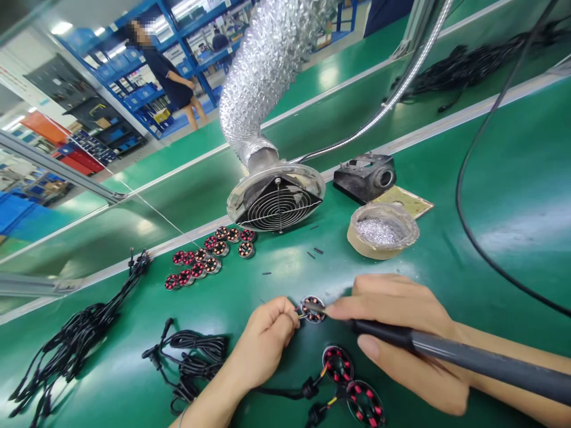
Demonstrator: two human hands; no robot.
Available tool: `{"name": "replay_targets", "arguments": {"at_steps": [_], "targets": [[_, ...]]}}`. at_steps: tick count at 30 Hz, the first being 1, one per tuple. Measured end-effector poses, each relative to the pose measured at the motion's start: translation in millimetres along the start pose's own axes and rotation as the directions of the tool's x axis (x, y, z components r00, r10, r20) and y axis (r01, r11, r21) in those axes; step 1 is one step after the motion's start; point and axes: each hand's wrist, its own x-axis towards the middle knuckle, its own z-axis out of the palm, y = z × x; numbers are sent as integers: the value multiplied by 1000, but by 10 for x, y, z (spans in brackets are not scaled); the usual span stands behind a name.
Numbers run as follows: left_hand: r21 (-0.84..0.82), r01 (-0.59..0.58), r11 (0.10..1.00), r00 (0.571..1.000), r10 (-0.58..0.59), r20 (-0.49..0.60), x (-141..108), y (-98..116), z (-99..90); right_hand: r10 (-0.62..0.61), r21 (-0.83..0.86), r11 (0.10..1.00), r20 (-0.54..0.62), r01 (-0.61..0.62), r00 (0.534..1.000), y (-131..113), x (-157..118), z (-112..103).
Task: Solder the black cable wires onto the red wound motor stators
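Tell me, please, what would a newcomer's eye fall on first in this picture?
Probably the crinkled silver duct, hanging at top centre with a round grille at its lower end. Below it, the right hand holds a dark pen-shaped tool to a small ring-shaped part, whose wires the left hand pinches. Black cables lie at lower left.

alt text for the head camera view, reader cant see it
A right hand holds a pen-shaped tool at a small round part while the left hand pinches wires beside it. Black cables, more round parts and a bowl sit on the green bench, near a silver hose.
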Motion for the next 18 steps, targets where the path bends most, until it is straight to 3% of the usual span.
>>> {"name": "replay_targets", "arguments": {"at_steps": [3,18], "targets": [[4,7,1000,1000,-7,1,3,-10,-5,10,44,999,47,-12,999,-36,18,-27],[96,-12,995,1000,14,-25,0,-11,-17,46,62,997,66,-50,997,-41,17,-9]]}}
